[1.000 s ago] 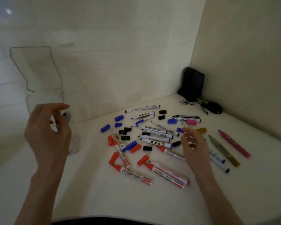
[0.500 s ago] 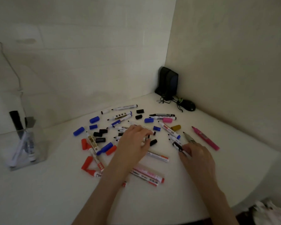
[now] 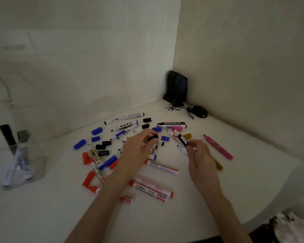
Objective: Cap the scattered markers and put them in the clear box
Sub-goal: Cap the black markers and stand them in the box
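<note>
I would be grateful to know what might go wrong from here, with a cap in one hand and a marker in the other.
1. The left hand pinches a small black cap at its fingertips, so the cap may slip as it meets the marker gripped by the right hand.
2. The left forearm crosses above the red markers; sweeping it sideways could scatter them across the white table.

A desk corner in a home or small office: a white surface (image 3: pixel 253 172) set into the angle of two plain cream walls (image 3: pixel 244 58), black speakers (image 3: pixel 178 88) and a mouse (image 3: pixel 200 112) with bundled cable at the back, markers (image 3: pixel 162 168) strewn across the middle
</note>
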Motion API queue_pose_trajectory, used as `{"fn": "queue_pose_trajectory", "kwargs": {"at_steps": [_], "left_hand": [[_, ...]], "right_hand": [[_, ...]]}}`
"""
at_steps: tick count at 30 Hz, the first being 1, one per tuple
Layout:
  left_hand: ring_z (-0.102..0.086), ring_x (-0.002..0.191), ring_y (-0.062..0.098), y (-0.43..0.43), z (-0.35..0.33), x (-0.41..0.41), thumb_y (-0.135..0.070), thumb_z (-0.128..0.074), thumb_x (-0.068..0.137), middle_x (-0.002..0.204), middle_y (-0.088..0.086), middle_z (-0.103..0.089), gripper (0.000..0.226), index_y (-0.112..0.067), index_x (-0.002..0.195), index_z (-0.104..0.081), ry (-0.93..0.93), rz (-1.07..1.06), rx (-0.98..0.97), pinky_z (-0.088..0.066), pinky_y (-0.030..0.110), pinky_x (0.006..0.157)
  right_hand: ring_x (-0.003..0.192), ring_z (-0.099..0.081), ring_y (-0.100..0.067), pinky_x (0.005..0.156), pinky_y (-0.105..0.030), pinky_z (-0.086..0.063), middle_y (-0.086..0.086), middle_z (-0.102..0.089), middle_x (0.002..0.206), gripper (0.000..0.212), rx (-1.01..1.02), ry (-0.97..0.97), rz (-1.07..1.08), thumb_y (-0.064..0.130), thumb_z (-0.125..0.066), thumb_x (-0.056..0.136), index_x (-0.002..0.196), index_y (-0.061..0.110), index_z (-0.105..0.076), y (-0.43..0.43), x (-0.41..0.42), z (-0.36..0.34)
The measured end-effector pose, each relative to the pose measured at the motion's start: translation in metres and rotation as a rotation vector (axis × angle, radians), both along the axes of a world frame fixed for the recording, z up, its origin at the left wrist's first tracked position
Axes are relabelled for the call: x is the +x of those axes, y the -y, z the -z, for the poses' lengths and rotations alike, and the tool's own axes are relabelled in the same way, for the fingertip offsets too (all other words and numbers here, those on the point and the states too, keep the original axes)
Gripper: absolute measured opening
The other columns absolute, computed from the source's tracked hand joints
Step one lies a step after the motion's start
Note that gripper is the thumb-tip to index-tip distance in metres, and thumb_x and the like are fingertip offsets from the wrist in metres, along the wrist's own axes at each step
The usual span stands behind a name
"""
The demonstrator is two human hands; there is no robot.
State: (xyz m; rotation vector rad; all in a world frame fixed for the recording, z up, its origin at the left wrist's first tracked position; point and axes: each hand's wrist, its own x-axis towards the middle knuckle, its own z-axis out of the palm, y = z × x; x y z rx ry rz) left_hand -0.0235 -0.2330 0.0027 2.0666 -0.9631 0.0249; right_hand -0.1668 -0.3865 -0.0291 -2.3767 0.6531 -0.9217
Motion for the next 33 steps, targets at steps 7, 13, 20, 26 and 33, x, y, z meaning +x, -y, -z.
{"fn": "queue_pose_trajectory", "kwargs": {"at_steps": [7, 13, 20, 26, 33], "left_hand": [[-0.067, 0.059, 0.005, -0.11, -0.003, 0.012, -0.019, -0.075, 0.086, 0.088, -0.011, -0.077, 0.024, -0.023, 0.11, -0.072, -0.266, -0.124, -0.284, -0.053, 0.014, 0.062], [-0.071, 0.068, 0.005, -0.143, 0.017, 0.016, -0.02, -0.081, 0.08, 0.089, -0.006, -0.077, 0.02, -0.022, 0.099, -0.075, -0.235, -0.247, -0.34, -0.056, 0.021, 0.068], [-0.069, 0.069, 0.005, -0.14, 0.017, 0.016, -0.022, -0.08, 0.08, 0.089, -0.019, -0.074, 0.021, -0.027, 0.1, -0.075, -0.196, -0.212, -0.315, -0.058, 0.02, 0.072], [-0.069, 0.068, 0.007, -0.143, 0.02, 0.017, -0.02, -0.079, 0.082, 0.087, -0.022, -0.074, 0.021, -0.027, 0.101, -0.075, -0.18, -0.192, -0.316, -0.058, 0.022, 0.07], [-0.069, 0.07, 0.007, -0.144, 0.023, 0.016, -0.019, -0.079, 0.082, 0.089, -0.02, -0.075, 0.023, -0.025, 0.103, -0.076, -0.187, -0.182, -0.299, -0.059, 0.022, 0.073]], "right_hand": [[0.105, -0.061, -0.003, 0.089, -0.022, -0.046, 0.02, -0.066, 0.109, 0.017, 0.202, 0.135, -0.399, 0.03, -0.053, 0.102, 0.116, 0.033, -0.063, -0.047, 0.054, -0.02], [0.113, -0.05, -0.008, 0.094, -0.012, -0.035, 0.042, -0.054, 0.109, 0.021, 0.112, 0.126, -0.446, 0.027, -0.056, 0.099, 0.113, 0.041, -0.064, -0.076, 0.07, -0.011], [0.107, -0.049, -0.008, 0.094, -0.03, -0.045, 0.043, -0.053, 0.106, 0.03, 0.021, 0.132, -0.467, 0.014, -0.06, 0.097, 0.114, 0.038, -0.066, -0.078, 0.067, -0.008], [0.108, -0.055, -0.017, 0.095, -0.03, -0.043, 0.009, -0.069, 0.107, 0.024, -0.039, 0.118, -0.503, 0.021, -0.057, 0.094, 0.114, 0.024, -0.07, -0.08, 0.066, -0.007], [0.104, -0.056, -0.018, 0.094, -0.023, -0.04, 0.003, -0.071, 0.106, 0.028, -0.116, 0.136, -0.484, 0.029, -0.053, 0.095, 0.114, 0.018, -0.072, -0.077, 0.066, -0.001]]}}
